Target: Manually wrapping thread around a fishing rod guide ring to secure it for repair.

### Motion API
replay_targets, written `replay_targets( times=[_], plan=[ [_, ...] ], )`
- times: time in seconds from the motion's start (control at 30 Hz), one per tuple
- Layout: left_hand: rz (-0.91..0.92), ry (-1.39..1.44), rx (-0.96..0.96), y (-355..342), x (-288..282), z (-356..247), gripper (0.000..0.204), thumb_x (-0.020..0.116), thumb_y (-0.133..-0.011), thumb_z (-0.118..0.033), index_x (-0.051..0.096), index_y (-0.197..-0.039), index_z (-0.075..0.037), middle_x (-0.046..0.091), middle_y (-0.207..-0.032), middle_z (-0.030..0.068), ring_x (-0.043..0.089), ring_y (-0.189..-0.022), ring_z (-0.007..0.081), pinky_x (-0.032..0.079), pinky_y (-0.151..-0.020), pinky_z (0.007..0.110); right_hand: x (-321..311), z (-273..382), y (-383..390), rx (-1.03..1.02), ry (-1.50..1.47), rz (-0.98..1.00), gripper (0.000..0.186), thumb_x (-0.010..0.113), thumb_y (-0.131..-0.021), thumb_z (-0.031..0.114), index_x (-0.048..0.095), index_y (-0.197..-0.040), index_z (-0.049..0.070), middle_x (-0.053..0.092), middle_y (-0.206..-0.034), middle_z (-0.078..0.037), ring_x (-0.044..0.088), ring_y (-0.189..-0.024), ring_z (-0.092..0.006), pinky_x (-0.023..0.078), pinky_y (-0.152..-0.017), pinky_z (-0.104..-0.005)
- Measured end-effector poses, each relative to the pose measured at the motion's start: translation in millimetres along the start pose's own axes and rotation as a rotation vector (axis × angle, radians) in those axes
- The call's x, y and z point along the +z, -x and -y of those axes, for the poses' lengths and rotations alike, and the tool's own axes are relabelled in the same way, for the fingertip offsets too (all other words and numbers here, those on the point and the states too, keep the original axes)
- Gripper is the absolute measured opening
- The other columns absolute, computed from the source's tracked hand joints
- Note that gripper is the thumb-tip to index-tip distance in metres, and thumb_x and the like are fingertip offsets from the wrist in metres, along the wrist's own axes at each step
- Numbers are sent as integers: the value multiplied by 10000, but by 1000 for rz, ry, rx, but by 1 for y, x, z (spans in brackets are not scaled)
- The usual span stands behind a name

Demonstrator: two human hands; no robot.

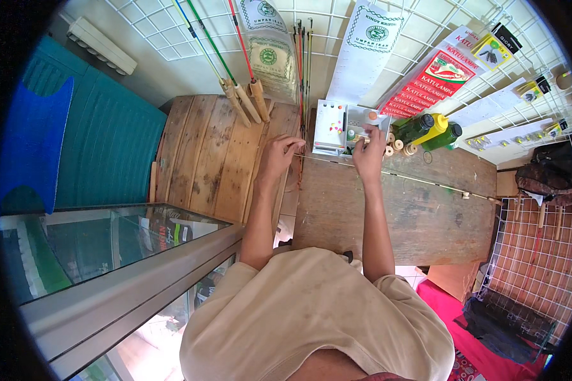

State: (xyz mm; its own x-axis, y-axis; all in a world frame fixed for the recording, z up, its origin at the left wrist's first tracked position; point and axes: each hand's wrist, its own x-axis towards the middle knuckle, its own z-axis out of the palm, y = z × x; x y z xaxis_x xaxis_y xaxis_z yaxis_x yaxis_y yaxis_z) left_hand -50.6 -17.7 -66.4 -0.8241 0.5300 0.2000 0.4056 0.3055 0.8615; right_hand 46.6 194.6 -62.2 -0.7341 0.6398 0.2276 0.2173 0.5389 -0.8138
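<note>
A thin fishing rod (419,181) lies slantwise across the brown wooden table, its slim tip toward the left. By that tip my left hand (282,153) is closed in a pinch; whether its fingers grip the tip, a line or another small thing is too small to tell. My right hand (370,153) reaches over the right side of a white compartment box (329,151), fingers bent and drawn together among small containers. What they hold, if anything, does not show. Small colourful pieces (335,129) lie in the box's left section.
Wooden spools (397,145) and dark green bottles (415,129) with a yellow bottle (436,130) stand right of the box. Several upright rods with cork handles (258,100) stand on the left wooden surface. A white wire grid (324,25) carries hanging packets. A glass case (133,254) borders my left.
</note>
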Motion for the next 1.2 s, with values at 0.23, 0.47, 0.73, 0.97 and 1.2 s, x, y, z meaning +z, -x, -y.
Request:
replay_targets(
  times=[0.23, 0.47, 0.73, 0.97, 1.2],
  plan=[
    [12, -8, 14, -3, 1, -2, 134, 622, -845, -72, 684, -945, -7, 647, -837, 136, 640, -778, 292, 480, -701, 347, 25, 69, 16, -360, -148, 166, 401, 609, -789, -6, 532, -1182, -2, 572, -1123, -190, 527, -1079, -319, 450, -887, -364],
    [1, 96, 25, -3, -2, -1, 112, 623, -838, -53, 670, -918, 10, 637, -822, 143, 639, -758, 288, 479, -682, 339, 57, 38, 20, -89, -299, 421, 357, 645, -788, 6, 592, -1141, -6, 684, -910, -156, 680, -797, -235, 533, -709, -323],
    [40, 166, -70, 2, -10, -10, 205, 584, -853, 20, 629, -1050, -16, 667, -849, 110, 657, -811, 190, 494, -727, 293, 49, 48, 16, -83, -209, 331, 167, 611, -804, -10, 678, -956, -6, 669, -858, -138, 632, -656, -194, 503, -612, -307],
    [64, 53, -115, 7, -15, 17, 200, 598, -850, 4, 622, -1047, -12, 678, -898, 127, 666, -832, 222, 494, -738, 306, 43, 57, 9, -113, -184, 263, 120, 578, -819, -27, 662, -899, 2, 606, -799, -132, 570, -564, -220, 456, -547, -339],
    [-27, -7, -141, 9, -23, 26, 167, 636, -824, -15, 632, -990, 1, 672, -883, 131, 660, -804, 241, 498, -722, 331, 51, 43, 7, -125, -164, 242, 114, 575, -818, -39, 652, -893, -1, 604, -791, -138, 571, -558, -238, 464, -560, -347]
  ],
)
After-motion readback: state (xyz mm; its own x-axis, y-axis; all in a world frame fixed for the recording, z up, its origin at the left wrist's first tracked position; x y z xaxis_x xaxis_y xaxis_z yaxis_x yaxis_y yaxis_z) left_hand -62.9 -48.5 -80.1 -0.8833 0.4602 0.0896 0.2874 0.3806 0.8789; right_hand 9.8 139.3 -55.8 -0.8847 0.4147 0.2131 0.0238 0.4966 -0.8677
